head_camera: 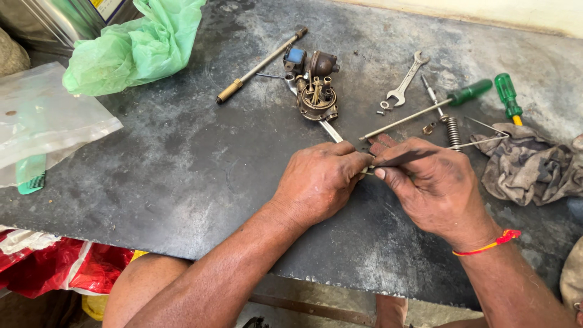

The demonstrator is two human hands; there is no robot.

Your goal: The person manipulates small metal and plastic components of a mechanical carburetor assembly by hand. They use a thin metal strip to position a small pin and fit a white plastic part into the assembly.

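On the dark bench, left hand [319, 182] and right hand [428, 185] together pinch a thin metal strip [404, 158].

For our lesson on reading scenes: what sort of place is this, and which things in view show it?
Probably a small repair workshop. A stripped carburettor, a spanner and screwdrivers lie on a grimy dark bench, beside an oily rag.

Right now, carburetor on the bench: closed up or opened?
Opened. The carburetor lies on the dark bench with its round cavity uncovered, brass parts inside exposed. Neither hand touches it.
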